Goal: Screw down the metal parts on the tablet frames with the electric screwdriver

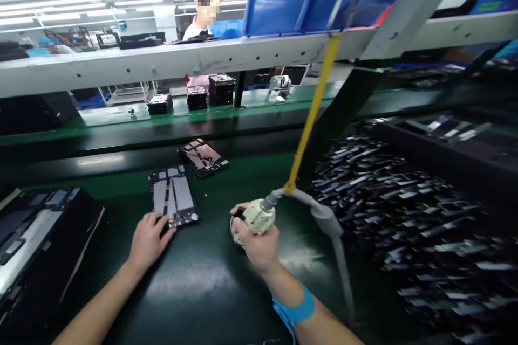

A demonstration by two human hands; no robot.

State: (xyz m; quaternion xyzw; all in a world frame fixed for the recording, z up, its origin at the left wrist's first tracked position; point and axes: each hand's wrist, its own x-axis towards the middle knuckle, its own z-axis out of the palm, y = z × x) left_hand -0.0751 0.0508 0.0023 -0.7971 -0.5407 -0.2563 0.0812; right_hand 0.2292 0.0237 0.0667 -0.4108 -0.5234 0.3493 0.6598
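Your left hand rests fingers together on the phone chassis lying flat on the bench; your right hand has fingers clamped around the cream screwdriver just beside it.

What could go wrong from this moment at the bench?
The right hand grips the cream power tool, whose grey hose hangs from a yellow cord; that tether may tug the tool off aim. The left hand only touches the near edge of the open phone chassis, so it might slide.
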